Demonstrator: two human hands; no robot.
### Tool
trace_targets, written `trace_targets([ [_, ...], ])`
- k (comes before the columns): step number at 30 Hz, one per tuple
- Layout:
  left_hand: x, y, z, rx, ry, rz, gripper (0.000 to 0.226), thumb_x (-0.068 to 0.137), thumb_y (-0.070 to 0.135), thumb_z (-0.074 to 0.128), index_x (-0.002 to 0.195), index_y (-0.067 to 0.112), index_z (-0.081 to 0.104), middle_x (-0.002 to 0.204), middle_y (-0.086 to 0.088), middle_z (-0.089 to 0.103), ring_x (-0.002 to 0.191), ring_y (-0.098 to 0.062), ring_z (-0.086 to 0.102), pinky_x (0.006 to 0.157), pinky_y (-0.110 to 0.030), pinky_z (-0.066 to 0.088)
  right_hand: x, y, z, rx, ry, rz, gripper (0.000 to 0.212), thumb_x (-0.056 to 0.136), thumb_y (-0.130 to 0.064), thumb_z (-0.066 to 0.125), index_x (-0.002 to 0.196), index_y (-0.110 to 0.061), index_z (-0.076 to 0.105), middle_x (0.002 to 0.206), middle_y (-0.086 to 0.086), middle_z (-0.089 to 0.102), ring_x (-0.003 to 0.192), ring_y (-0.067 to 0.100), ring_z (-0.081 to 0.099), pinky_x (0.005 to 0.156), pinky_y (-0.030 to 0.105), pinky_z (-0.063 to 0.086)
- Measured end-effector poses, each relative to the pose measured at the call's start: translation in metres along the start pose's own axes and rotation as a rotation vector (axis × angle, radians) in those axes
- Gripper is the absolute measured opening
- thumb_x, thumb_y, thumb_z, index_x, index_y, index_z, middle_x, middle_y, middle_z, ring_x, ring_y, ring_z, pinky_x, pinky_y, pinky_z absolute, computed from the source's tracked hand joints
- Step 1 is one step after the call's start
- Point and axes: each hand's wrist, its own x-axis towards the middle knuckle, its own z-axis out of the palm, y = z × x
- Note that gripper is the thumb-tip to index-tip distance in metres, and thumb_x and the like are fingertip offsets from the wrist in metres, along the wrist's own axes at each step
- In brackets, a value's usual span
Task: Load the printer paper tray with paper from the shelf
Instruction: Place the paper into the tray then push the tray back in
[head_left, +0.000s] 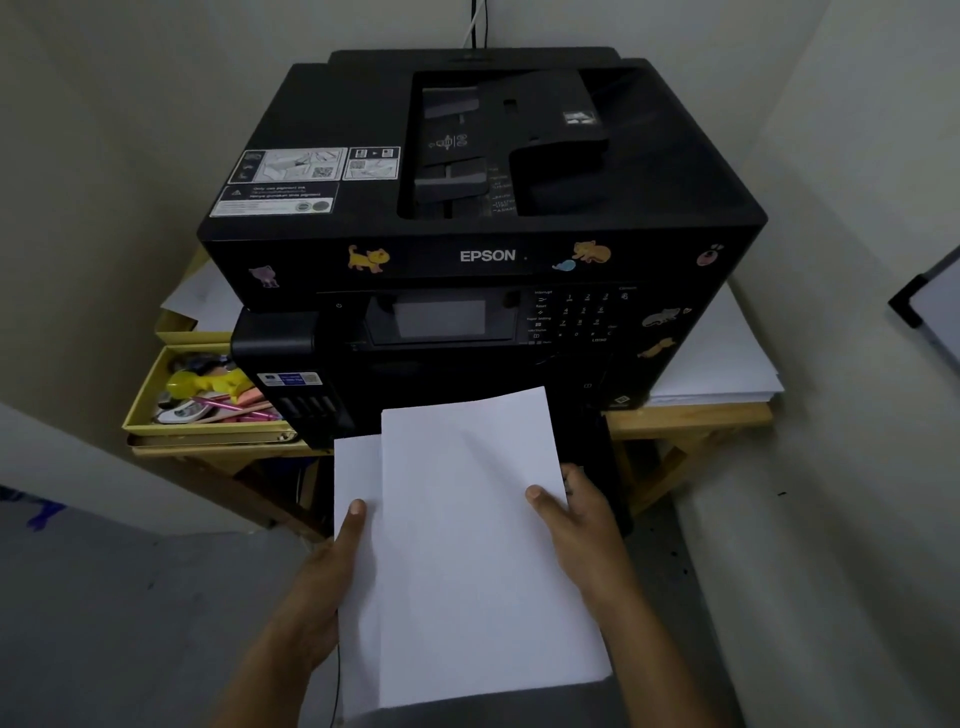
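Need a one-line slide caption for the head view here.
Both hands, left hand and right hand, hold a stack of white paper before a black Epson printer on a wooden stand.

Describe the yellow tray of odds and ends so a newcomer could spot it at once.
Start at the black Epson printer on the wooden stand. Left of its front corner sits a shallow yellow tray. Unlike the paper stacks nearby, it holds pens and colourful clutter.
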Motion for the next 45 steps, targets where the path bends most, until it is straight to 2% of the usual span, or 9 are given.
trace_targets([
  [4,-0.004,0.005,-0.002,0.074,-0.005,0.033,0.106,0.043,0.083,0.078,0.127,0.018,0.064,0.119,-0.014,0.075,0.111,-0.041,0.069,0.105,-0.062,0.051,-0.003,-0.001,-0.016,0.011,0.019,0.026,0.03,0.105,-0.026,0.066,0.134,-0.035,0.066,0.123,-0.013,0.076,0.114,0.009,0.073,0.101,0.042,0.06],
  [7,-0.004,0.006,-0.007,0.129,0.006,0.081,0.11,0.041,0.087,0.082,0.125,0.018,0.067,0.117,-0.013,0.076,0.11,-0.04,0.07,0.105,-0.063,0.051,-0.005,-0.002,-0.026,0.04,0.031,0.064,0.025,0.105,-0.025,0.067,0.128,-0.035,0.069,0.118,-0.013,0.078,0.105,0.007,0.076,0.089,0.034,0.061],
  [11,-0.014,0.015,-0.013,0.156,0.014,0.08,0.087,0.063,0.078,0.081,0.117,0.011,0.069,0.111,-0.017,0.076,0.105,-0.041,0.07,0.105,-0.063,0.051,-0.003,-0.004,-0.033,0.06,0.045,0.112,0.024,0.105,-0.02,0.067,0.126,-0.031,0.071,0.116,-0.01,0.08,0.101,0.008,0.078,0.087,0.035,0.062],
  [18,-0.013,0.019,-0.039,0.255,0.076,-0.012,0.09,0.059,0.08,0.083,0.117,0.012,0.072,0.106,-0.015,0.081,0.1,-0.041,0.075,0.097,-0.062,0.057,-0.001,-0.009,-0.036,0.026,0.062,0.142,0.021,0.104,-0.019,0.067,0.12,-0.032,0.07,0.114,-0.011,0.077,0.103,0.01,0.074,0.075,0.027,0.055],
  [24,-0.025,0.031,-0.049,0.327,0.057,0.026,0.067,0.079,0.068,0.077,0.112,0.009,0.074,0.096,-0.016,0.082,0.096,-0.044,0.074,0.095,-0.061,0.057,0.008,-0.012,-0.035,0.016,0.036,0.208,0.023,0.104,-0.023,0.068,0.126,-0.029,0.071,0.117,-0.007,0.076,0.107,0.018,0.073,0.083,0.035,0.058],
  [26,-0.029,0.034,-0.055,0.344,0.044,0.037,0.07,0.074,0.071,0.078,0.11,0.011,0.076,0.092,-0.012,0.083,0.095,-0.044,0.075,0.095,-0.062,0.057,0.014,-0.012,-0.035,0.026,0.035,0.242,0.025,0.102,-0.022,0.071,0.127,-0.026,0.072,0.118,-0.004,0.078,0.108,0.022,0.074,0.09,0.041,0.06],
  [34,-0.034,0.044,-0.061,0.405,-0.004,0.064,0.091,0.048,0.079,0.075,0.111,0.013,0.075,0.092,-0.009,0.084,0.093,-0.039,0.078,0.092,-0.059,0.059,0.034,-0.023,-0.034,0.117,0.01,0.305,0.019,0.099,-0.015,0.075,0.117,-0.021,0.077,0.106,0.001,0.083,0.098,0.025,0.079,0.076,0.035,0.062],
  [41,-0.028,0.051,-0.035,0.367,-0.11,-0.017,0.092,0.043,0.071,0.084,0.117,0.017,0.071,0.096,-0.009,0.084,0.096,-0.037,0.078,0.09,-0.051,0.061,0.04,-0.026,-0.028,0.145,-0.016,0.361,0.028,0.097,-0.018,0.078,0.125,-0.018,0.075,0.114,0.008,0.081,0.106,0.034,0.077,0.094,0.051,0.063],
  [45,-0.026,0.05,-0.011,0.344,-0.136,-0.053,0.065,0.071,0.063,0.087,0.113,0.016,0.07,0.094,-0.01,0.084,0.096,-0.038,0.078,0.097,-0.056,0.059,0.039,-0.025,-0.024,0.156,-0.011,0.374,0.028,0.097,-0.016,0.077,0.125,-0.015,0.075,0.114,0.009,0.081,0.106,0.034,0.077,0.093,0.05,0.063],
])
